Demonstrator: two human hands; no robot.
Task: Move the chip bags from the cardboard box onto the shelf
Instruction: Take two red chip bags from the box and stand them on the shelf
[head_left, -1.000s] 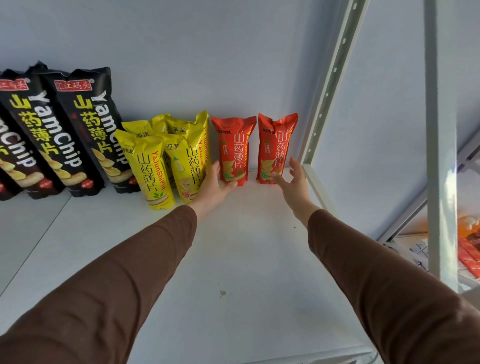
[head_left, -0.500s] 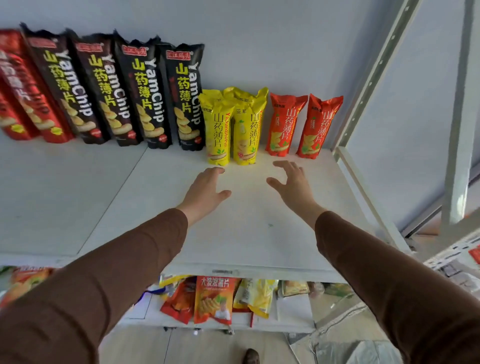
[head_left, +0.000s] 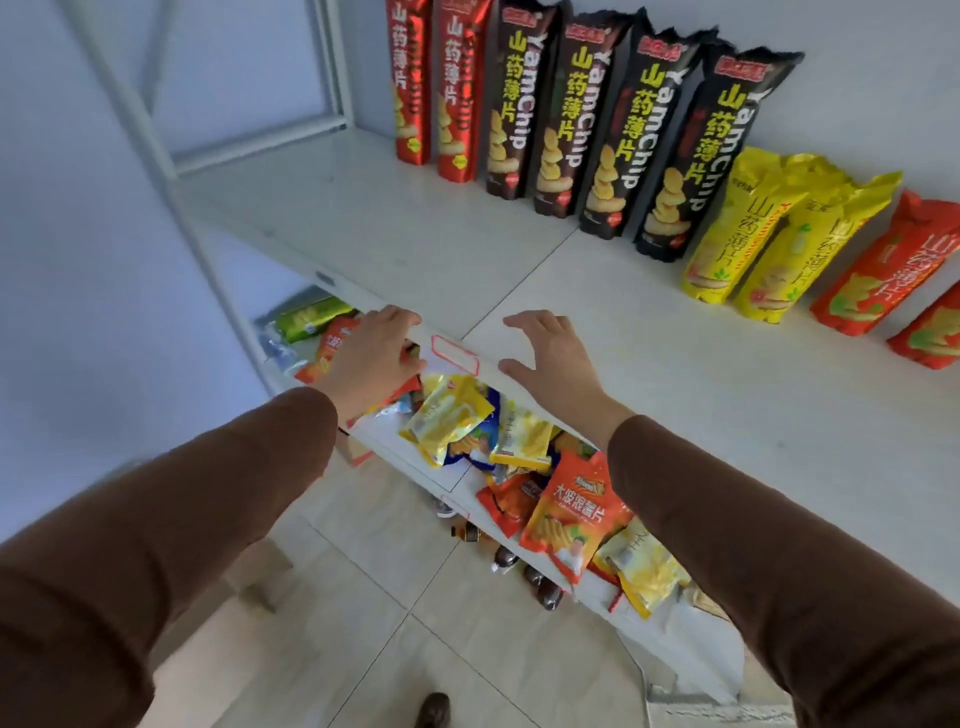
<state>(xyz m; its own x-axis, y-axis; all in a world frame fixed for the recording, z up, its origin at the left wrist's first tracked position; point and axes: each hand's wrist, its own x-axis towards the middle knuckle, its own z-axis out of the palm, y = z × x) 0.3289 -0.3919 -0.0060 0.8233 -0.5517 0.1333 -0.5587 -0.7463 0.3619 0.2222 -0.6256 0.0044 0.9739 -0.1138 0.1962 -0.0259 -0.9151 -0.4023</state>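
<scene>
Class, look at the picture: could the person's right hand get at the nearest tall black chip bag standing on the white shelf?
Probably yes. The right hand is open and empty over the white shelf edge, and bare shelf lies between it and the tall black chip bag.

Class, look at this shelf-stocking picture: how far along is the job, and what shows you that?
Done: red bags, black bags, yellow bags and orange bags stand in a row along the wall on the shelf. In hand: nothing; the left hand and right hand are open and empty at the shelf's front edge. Left: unclear, since the cardboard box is out of view.
</scene>
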